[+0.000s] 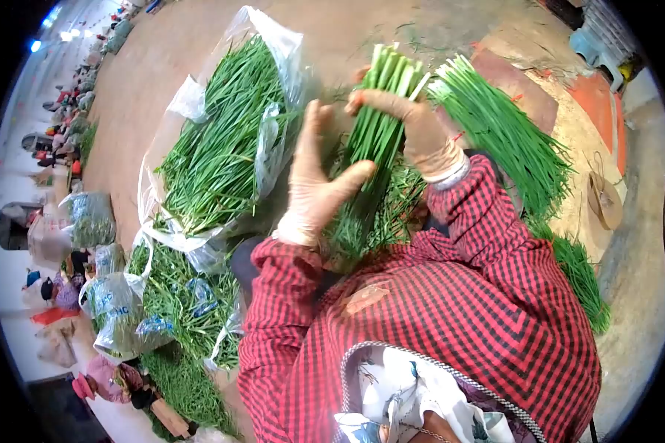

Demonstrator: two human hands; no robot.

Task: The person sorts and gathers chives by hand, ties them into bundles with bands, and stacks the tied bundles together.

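From where I stood, the bunch of green stalks (375,140) was up in front of the seated person's lap, between the two gloved hands and closer to the right. The right hand (427,136) had it pinched just below the pale cut ends, fingers wrapped about the stems. The left hand (310,188) was spread, fingers pointing away from the body, its thumb reaching across to the bunch's leaves; whether the thumb touched them I couldn't tell. The bunch's long axis ran away from the body, pale ends farthest off, the leafy tails slanting back toward the lap and a little leftward. Just beyond the right hand, on that same side, lay a thicker bundle (506,140), pale ends also outward, while a clear plastic bag (284,40) full of greens (222,140) sat to the left
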